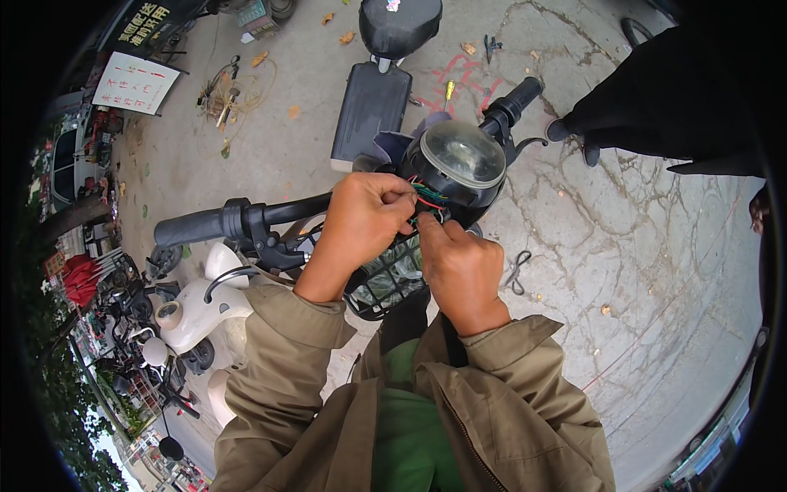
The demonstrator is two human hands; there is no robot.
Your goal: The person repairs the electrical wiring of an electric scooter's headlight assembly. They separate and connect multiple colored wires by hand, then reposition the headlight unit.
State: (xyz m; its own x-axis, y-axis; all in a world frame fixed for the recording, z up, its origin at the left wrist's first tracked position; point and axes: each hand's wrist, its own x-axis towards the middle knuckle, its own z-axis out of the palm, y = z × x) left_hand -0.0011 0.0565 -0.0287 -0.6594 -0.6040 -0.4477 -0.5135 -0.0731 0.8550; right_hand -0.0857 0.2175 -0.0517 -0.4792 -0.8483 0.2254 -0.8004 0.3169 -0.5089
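Note:
In front of me is an electric scooter with a round headlight (464, 152), and thin green and red wires (429, 197) come out beside the lamp housing. My left hand (369, 215) pinches at these wires from the left, its fingers closed. From below, my right hand (464, 264) has its thumb and forefinger closed on the same bundle, just under the lamp. The exact wire ends are hidden by my fingertips. Below the hands hangs a black mesh basket (384, 287) with something greenish in it.
The handlebar spans a left grip (190, 226) and a right grip (523, 95). Beyond lie the black box (370, 113) and saddle (400, 26). A yellow-handled screwdriver (449, 90) and a coil of cable (238, 94) lie on the ground. A person in black (664, 107) stands right; a white scooter (209, 303) left.

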